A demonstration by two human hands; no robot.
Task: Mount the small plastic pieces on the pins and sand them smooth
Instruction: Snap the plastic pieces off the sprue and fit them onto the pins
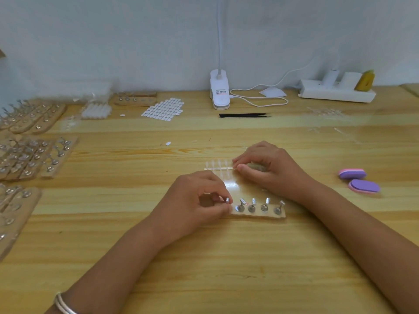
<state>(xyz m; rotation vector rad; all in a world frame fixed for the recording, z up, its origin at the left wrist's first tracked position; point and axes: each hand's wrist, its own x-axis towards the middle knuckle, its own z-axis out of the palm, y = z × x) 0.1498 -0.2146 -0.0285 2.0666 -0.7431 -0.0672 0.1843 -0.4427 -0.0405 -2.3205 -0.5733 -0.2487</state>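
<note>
Silver bangles (64, 304) sitting on my left wrist, left hand (195, 200) pinching the leftmost pin (227, 200) on the wooden block (258, 215), right hand (272, 168) pinching one end of the clear strip of plastic pieces (218, 167) just behind, purple sanding blocks (360, 182) lying apart at my right.

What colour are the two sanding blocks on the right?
The sanding blocks are purple and pink; head view.

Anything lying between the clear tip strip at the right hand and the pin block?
Nothing visible does: only tabletop shows between the clear tip strip and the pin block; the left hand pinches only its leftmost pin.
</note>
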